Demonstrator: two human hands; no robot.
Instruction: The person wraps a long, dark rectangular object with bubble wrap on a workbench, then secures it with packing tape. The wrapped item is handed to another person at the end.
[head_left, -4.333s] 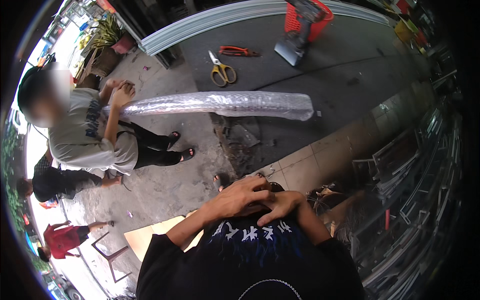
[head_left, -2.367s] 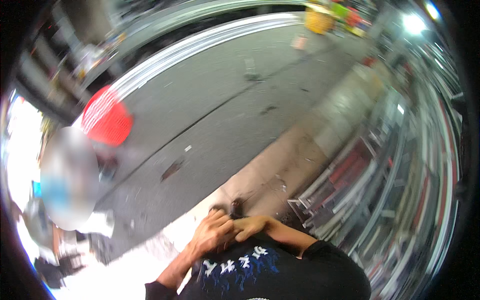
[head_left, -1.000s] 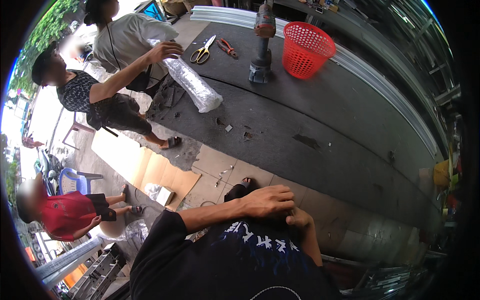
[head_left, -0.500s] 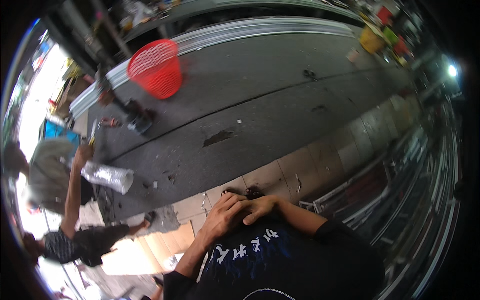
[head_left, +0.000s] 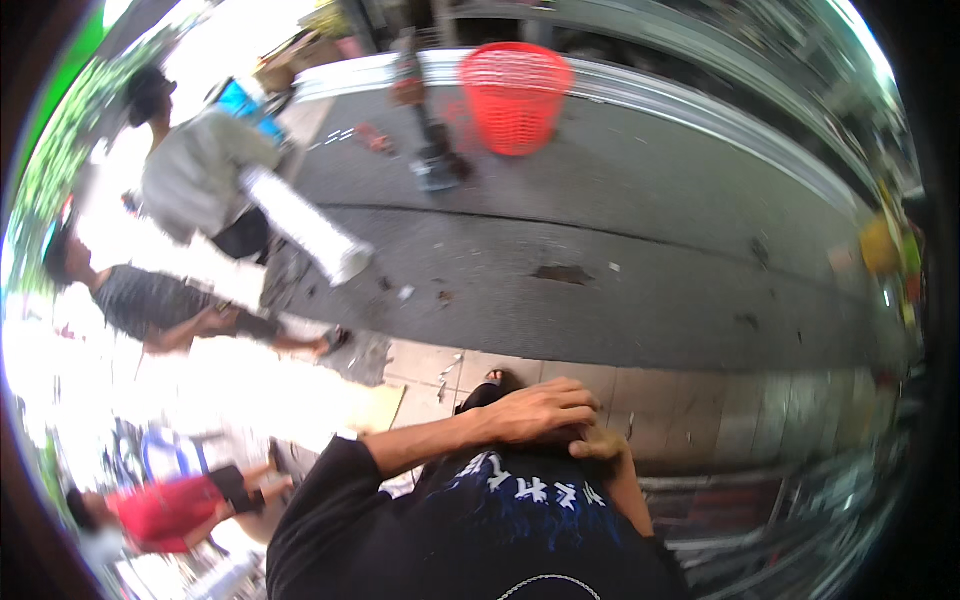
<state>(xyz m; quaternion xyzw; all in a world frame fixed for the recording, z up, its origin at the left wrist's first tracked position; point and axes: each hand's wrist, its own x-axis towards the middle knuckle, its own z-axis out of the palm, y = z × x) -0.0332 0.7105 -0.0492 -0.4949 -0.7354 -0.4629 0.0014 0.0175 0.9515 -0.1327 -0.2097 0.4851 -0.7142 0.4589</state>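
My left hand [head_left: 540, 410] and my right hand [head_left: 598, 443] are pressed together at the top of my black shirt [head_left: 500, 530], which has a blue and white print. The left forearm comes in from the left in a black sleeve, and its hand lies over the right hand with fingers curled on the dark cloth. Most of my right hand is hidden under it. Both hands are far from the things on the grey work surface [head_left: 640, 270].
A red mesh basket [head_left: 515, 95] and a dark power tool [head_left: 435, 165] stand on the grey surface. A person in a grey shirt [head_left: 200, 180] holds a plastic-wrapped roll [head_left: 305, 225]. Another person [head_left: 130, 300] crouches on the left; one in red [head_left: 160, 510] sits lower left.
The view has swung, so the basket and the people sit elsewhere in the picture. My two hands stay together at my shirt. The wrapped roll is still in the other person's hands.
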